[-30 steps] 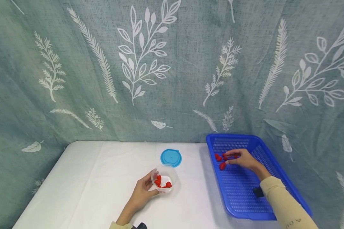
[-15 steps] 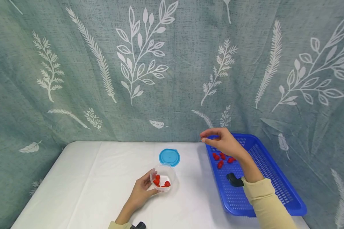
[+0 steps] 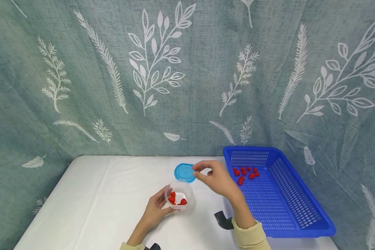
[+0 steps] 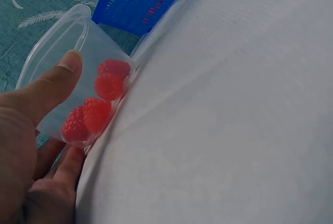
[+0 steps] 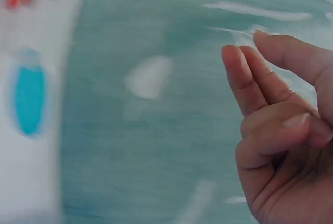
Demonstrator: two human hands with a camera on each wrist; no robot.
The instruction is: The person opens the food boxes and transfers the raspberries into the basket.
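A clear plastic tub stands on the white table with several red raspberries inside. My left hand grips it from the left; in the left wrist view the thumb presses on its side wall. Just beyond the tub lies a round blue lid. Over the lid's right edge hangs my right hand, fingers bent and the thumb tip near the index tip. In the right wrist view no thing shows between those fingertips, and whether something small is hidden there I cannot tell.
To the right stands a blue perforated basket with several raspberries at its far left corner. Behind the white table hangs a green leaf-patterned cloth.
My right hand has risen out of the basket and swung left to the lid, near the tub. The left hand and the tub have stayed in place.
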